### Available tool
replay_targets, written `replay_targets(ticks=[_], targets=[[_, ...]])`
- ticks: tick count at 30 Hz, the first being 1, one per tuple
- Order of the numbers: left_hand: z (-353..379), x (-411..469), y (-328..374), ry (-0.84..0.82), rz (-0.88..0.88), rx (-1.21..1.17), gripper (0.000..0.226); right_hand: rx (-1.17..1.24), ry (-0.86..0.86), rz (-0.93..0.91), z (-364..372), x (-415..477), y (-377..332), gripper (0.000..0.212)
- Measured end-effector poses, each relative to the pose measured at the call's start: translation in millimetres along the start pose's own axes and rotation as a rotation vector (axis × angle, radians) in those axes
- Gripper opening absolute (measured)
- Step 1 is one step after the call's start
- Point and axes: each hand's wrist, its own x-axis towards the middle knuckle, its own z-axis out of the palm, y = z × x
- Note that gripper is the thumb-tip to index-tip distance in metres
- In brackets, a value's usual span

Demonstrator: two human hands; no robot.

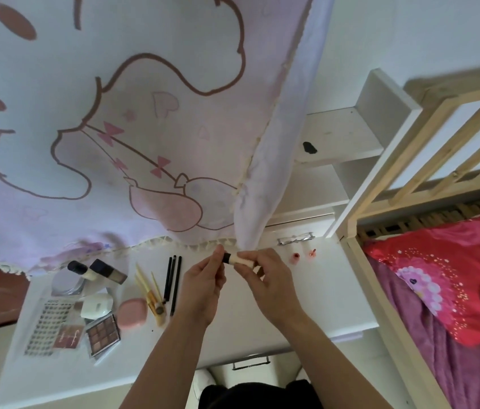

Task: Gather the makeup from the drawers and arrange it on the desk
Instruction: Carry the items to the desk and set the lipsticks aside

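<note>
Pinching a black-capped cream tube (241, 260) between left hand (203, 278) and right hand (268, 278) above the desk (306, 290), the person has an eyeshadow palette (103, 335) and pink compact (132, 312) laid out; tube judged not yet placed.

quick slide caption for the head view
Left hand and right hand hold a cream tube over the desk, a palette lying to their left.

The white desk (306, 290) carries a group of makeup at its 9 o'clock side: an eyeshadow palette (103, 335), a pink round compact (132, 313), a white compact (97, 304) and a lash sheet (47, 329). Three black pencils (173, 283) lie near the middle. Two small pink bottles (296, 256) stand at 1 o'clock.
</note>
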Motion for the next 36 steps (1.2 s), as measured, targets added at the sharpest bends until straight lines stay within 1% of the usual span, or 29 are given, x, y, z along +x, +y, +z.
replay_targets(ticks=[1, 2, 3, 5, 6, 7, 8, 10, 11, 13, 15, 17, 19, 20, 23, 25, 28, 30, 33, 36], targets=[[-1, -1, 0, 0.012, 0.012, 0.024, 0.034, 0.001, -0.027, 0.004, -1, -1, -3, 0.016], [-2, -2, 0, 0.01, 0.032, 0.059, 0.037, 0.036, -0.056, 0.067, -1, -1, -7, 0.018], [-2, -4, 1, 0.001, 0.058, 0.095, 0.039, 0.101, -0.089, 0.168, -2, -2, -13, 0.024], [-2, -7, 4, -0.017, 0.102, 0.154, 0.038, 0.242, -0.141, 0.371, -2, -1, -21, 0.042], [-1, -9, 6, -0.021, 0.12, 0.179, 0.036, 0.285, -0.163, 0.442, -4, -1, -22, 0.047], [-1, -9, 8, -0.022, 0.134, 0.201, 0.035, 0.322, -0.188, 0.487, -5, -1, -23, 0.048], [-1, -10, 9, -0.019, 0.142, 0.215, 0.033, 0.357, -0.211, 0.511, -6, -1, -23, 0.044], [-2, -9, 10, -0.004, 0.14, 0.207, 0.03, 0.451, -0.218, 0.518, -7, -2, -21, 0.028], [-2, -8, 10, 0.006, 0.134, 0.195, 0.03, 0.484, -0.21, 0.524, -7, -2, -20, 0.03], [-3, -8, 10, 0.0, 0.126, 0.195, 0.031, 0.541, -0.219, 0.562, -8, 0, -21, 0.045], [-1, -8, 11, -0.019, 0.12, 0.198, 0.034, 0.616, -0.246, 0.619, -9, 1, -25, 0.046], [0, -8, 11, -0.023, 0.115, 0.195, 0.035, 0.622, -0.232, 0.614, -9, 0, -26, 0.038], [1, -8, 13, -0.013, 0.112, 0.183, 0.034, 0.597, -0.178, 0.555, -10, 0, -21, 0.023], [1, -8, 14, -0.005, 0.107, 0.167, 0.033, 0.582, -0.17, 0.534, -12, 0, -19, 0.021], [0, -9, 17, 0.005, 0.104, 0.162, 0.03, 0.662, -0.214, 0.551, -17, 3, -19, 0.034], [0, -9, 19, -0.005, 0.111, 0.167, 0.031, 0.684, -0.229, 0.567, -18, 4, -22, 0.028], [0, -9, 22, 0.0, 0.101, 0.141, 0.032, 0.641, -0.201, 0.553, -20, 5, -19, 0.021], [-3, -7, 24, 0.021, 0.089, 0.124, 0.031, 0.637, -0.172, 0.548, -25, 5, -16, 0.02], [-9, -3, 26, 0.065, 0.08, 0.09, 0.034, 0.659, -0.128, 0.563, -37, 7, -7, 0.027], [-15, 2, 27, 0.063, 0.085, 0.016, 0.037, 0.716, -0.084, 0.576, -50, 6, 5, 0.033]])
